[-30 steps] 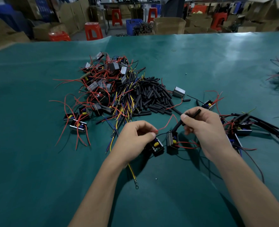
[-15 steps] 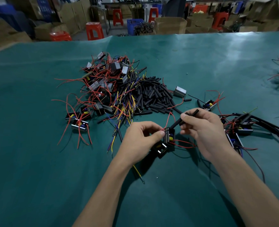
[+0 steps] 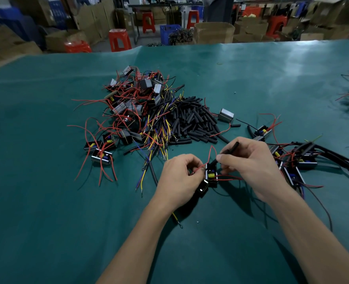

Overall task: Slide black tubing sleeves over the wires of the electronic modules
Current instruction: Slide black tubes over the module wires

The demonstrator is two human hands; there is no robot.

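My left hand pinches a red wire of a small black module held just above the green table. My right hand grips a black tubing sleeve that slants down to the module's top. A second black module hangs under my left hand, partly hidden. More red wires trail right from the module beneath my right palm. A yellow wire with a ring end lies below my left wrist.
A heap of black sleeves lies beyond the hands, with a tangle of modules and red, yellow and blue wires to its left. Sleeved modules lie at the right. Red stools and cardboard boxes stand past the table's far edge.
My hands have drawn closer together. The sleeve's lower end has slid down the wires to the module, and the left hand has shifted to pinch the red wire beside it.
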